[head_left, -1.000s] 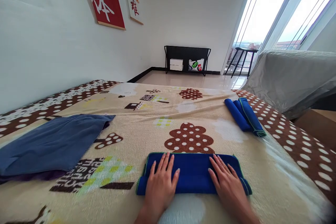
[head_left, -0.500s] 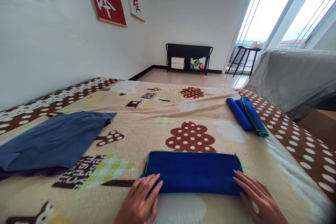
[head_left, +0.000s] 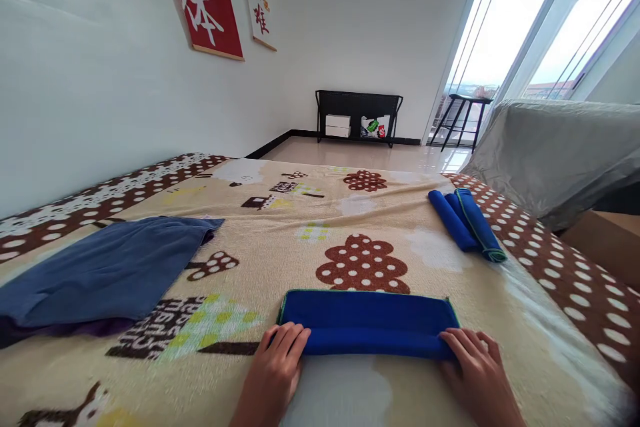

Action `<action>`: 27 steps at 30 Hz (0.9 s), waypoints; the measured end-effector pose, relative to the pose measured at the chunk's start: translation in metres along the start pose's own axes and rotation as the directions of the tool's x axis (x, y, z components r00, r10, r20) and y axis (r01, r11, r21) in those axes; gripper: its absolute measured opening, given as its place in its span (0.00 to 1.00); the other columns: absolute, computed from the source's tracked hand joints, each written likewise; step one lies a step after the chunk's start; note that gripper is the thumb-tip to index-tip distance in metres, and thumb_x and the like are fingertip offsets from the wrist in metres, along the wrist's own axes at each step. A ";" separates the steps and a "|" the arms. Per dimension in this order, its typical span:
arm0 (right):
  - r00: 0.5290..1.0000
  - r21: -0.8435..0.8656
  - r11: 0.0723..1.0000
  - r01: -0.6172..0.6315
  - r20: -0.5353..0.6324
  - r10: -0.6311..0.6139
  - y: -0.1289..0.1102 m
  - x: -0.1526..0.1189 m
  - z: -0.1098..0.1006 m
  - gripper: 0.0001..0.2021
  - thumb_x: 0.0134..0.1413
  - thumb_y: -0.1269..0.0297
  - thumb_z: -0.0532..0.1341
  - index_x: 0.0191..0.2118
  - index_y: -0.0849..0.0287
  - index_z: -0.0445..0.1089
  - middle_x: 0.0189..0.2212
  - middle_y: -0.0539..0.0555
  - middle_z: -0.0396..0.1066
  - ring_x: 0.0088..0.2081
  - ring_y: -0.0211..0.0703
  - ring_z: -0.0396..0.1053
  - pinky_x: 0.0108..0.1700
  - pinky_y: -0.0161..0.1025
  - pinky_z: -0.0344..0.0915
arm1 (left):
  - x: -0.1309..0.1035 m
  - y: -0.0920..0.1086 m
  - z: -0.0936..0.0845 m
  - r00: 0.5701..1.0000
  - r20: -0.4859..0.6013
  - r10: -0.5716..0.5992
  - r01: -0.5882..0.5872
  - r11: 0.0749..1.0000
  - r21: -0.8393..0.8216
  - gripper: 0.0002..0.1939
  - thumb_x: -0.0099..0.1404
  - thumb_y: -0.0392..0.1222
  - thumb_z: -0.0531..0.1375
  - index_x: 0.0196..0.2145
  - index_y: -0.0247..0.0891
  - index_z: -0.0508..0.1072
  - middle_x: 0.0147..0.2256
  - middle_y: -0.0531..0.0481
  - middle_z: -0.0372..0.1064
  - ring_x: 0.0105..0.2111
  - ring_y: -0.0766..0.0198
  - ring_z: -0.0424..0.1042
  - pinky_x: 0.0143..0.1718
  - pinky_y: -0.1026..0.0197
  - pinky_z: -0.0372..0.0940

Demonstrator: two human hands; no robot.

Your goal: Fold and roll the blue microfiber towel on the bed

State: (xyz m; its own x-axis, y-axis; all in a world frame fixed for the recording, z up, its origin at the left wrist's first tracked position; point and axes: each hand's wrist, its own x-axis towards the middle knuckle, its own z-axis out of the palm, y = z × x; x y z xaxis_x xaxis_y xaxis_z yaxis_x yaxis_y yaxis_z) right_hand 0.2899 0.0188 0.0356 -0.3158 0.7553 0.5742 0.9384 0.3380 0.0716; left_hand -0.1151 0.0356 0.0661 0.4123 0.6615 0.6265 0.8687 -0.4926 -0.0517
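A blue towel (head_left: 370,310) with green edging lies folded long and narrow on the patterned blanket (head_left: 270,247). Its near edge is turned up into a thick roll. My left hand (head_left: 280,353) grips the left end of that roll with curled fingers, thumb hidden. At the other end my right hand (head_left: 473,360) has its fingers bent over the roll in the same way. Rolled blue towels (head_left: 465,223) with green edging lie side by side at the right. Flat on the left is a stack of grey-blue cloths (head_left: 110,273), with a purple one showing underneath.
A brown polka-dot border (head_left: 560,273) runs along the blanket's right side. Beyond it stand a plastic-covered piece of furniture (head_left: 565,153) and a cardboard box (head_left: 605,240). A black rack (head_left: 357,107) stands by the far wall, with a stool (head_left: 463,120) near the window.
Both hands have closed on the towel's near edge and turned it away from me into a roll. The towel looks narrower front to back. The view has tilted slightly upward.
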 end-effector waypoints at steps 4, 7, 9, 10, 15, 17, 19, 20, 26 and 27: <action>0.997 0.020 0.997 0.074 0.020 -0.074 -0.002 -0.006 -0.013 0.14 0.50 0.70 0.58 0.44 0.53 0.69 0.40 0.48 0.76 0.41 0.43 0.73 0.53 0.47 0.54 | -0.006 0.003 -0.007 0.999 -0.017 -0.045 0.044 0.996 -0.082 0.20 0.60 0.23 0.50 0.41 0.40 0.74 0.38 0.51 0.76 0.42 0.58 0.73 0.51 0.52 0.59; 0.996 0.004 0.997 0.073 0.044 -0.073 -0.007 -0.011 -0.020 0.15 0.51 0.72 0.55 0.45 0.54 0.68 0.40 0.50 0.76 0.42 0.45 0.73 0.54 0.49 0.54 | -0.009 0.005 -0.013 0.997 0.025 -0.073 0.076 0.990 -0.119 0.20 0.56 0.23 0.50 0.39 0.41 0.74 0.37 0.53 0.75 0.41 0.58 0.72 0.51 0.53 0.59; 0.995 -0.010 0.996 0.093 0.037 -0.092 -0.010 -0.011 -0.023 0.16 0.50 0.72 0.55 0.45 0.55 0.68 0.40 0.51 0.76 0.41 0.45 0.73 0.53 0.49 0.55 | -0.009 0.006 -0.015 0.994 0.065 -0.086 0.092 0.991 -0.099 0.21 0.55 0.23 0.50 0.39 0.41 0.74 0.37 0.53 0.75 0.41 0.58 0.72 0.51 0.53 0.58; 0.995 -0.018 0.995 0.100 0.031 -0.099 -0.011 -0.011 -0.025 0.16 0.50 0.72 0.54 0.45 0.55 0.68 0.40 0.51 0.76 0.41 0.45 0.73 0.52 0.48 0.55 | -0.008 0.007 -0.015 0.993 0.082 -0.090 0.096 0.992 -0.077 0.21 0.54 0.23 0.50 0.39 0.41 0.74 0.37 0.52 0.75 0.41 0.58 0.72 0.51 0.53 0.58; 0.989 -0.050 0.989 0.142 0.039 -0.140 -0.026 0.004 -0.027 0.23 0.44 0.72 0.53 0.49 0.56 0.69 0.45 0.52 0.76 0.44 0.44 0.73 0.53 0.47 0.55 | 0.000 0.025 -0.007 0.988 0.145 -0.059 0.061 0.998 -0.014 0.23 0.53 0.28 0.53 0.46 0.39 0.75 0.42 0.49 0.76 0.44 0.56 0.72 0.54 0.52 0.56; 0.977 -0.052 0.976 0.210 0.043 -0.208 -0.040 0.014 -0.025 0.30 0.40 0.72 0.52 0.54 0.59 0.68 0.50 0.53 0.74 0.48 0.44 0.71 0.53 0.46 0.56 | 0.005 0.039 0.000 0.986 0.165 0.032 -0.027 0.999 -0.029 0.24 0.54 0.32 0.55 0.49 0.38 0.74 0.46 0.48 0.76 0.47 0.57 0.71 0.55 0.53 0.55; 0.965 -0.045 0.964 0.261 0.043 -0.259 -0.057 0.023 -0.022 0.34 0.38 0.72 0.51 0.58 0.62 0.66 0.55 0.55 0.71 0.53 0.44 0.69 0.54 0.45 0.56 | 0.011 0.055 0.008 0.969 0.180 0.167 -0.164 0.986 -0.032 0.24 0.58 0.33 0.54 0.53 0.37 0.72 0.51 0.48 0.75 0.52 0.59 0.69 0.54 0.55 0.55; 0.959 -0.038 0.959 0.282 0.034 -0.281 -0.066 0.026 -0.019 0.35 0.38 0.73 0.50 0.58 0.63 0.65 0.56 0.55 0.70 0.55 0.42 0.68 0.55 0.44 0.56 | 0.014 0.063 0.012 0.955 0.183 0.233 -0.232 0.972 -0.027 0.24 0.60 0.33 0.53 0.55 0.36 0.70 0.53 0.48 0.73 0.54 0.60 0.67 0.53 0.57 0.56; 0.929 -0.044 0.930 0.366 -0.045 -0.368 -0.100 0.032 -0.006 0.26 0.52 0.72 0.50 0.57 0.64 0.66 0.56 0.54 0.70 0.57 0.40 0.67 0.56 0.39 0.58 | 0.017 0.091 0.032 0.921 0.173 0.350 -0.350 0.936 -0.031 0.26 0.69 0.41 0.50 0.62 0.30 0.63 0.59 0.44 0.68 0.60 0.58 0.62 0.56 0.58 0.56; 0.926 -0.048 0.927 0.372 -0.048 -0.374 -0.101 0.033 -0.006 0.24 0.55 0.69 0.51 0.57 0.64 0.66 0.56 0.55 0.70 0.57 0.41 0.67 0.56 0.40 0.59 | 0.018 0.091 0.031 0.922 0.171 0.346 -0.345 0.938 -0.038 0.27 0.70 0.43 0.50 0.62 0.29 0.63 0.59 0.44 0.67 0.60 0.58 0.62 0.56 0.57 0.57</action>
State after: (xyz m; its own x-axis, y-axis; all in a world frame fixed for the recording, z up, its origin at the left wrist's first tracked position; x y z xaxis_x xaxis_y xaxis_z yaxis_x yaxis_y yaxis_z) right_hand 0.1859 0.0060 0.0520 -0.6366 0.5460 0.5446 0.7593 0.5674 0.3187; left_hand -0.0201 0.0202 0.0483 0.7281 0.5360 0.4273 0.6618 -0.7119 -0.2348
